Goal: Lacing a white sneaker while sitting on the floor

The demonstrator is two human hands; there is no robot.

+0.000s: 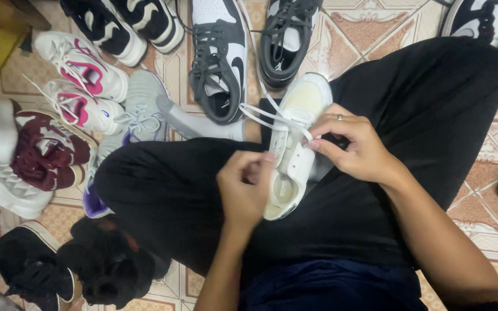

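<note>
A white low sneaker [296, 138] rests on my lap, toe pointing away, with loose white laces [263, 117] trailing off to the left. My right hand [355, 144], a ring on one finger, pinches a lace at the shoe's eyelets. My left hand [246, 187] is closed at the shoe's left side near the collar, fingertips against the upper. My legs in black trousers [387, 190] are crossed beneath the shoe.
Many shoes lie on the patterned tile floor [347, 40]: black-and-white high-tops [220, 57], white-and-pink trainers [82, 69], a grey knit shoe [142, 103], maroon-and-white sneakers [47, 152], black shoes [87, 259] lower left. A grey sock [203, 125] covers my foot.
</note>
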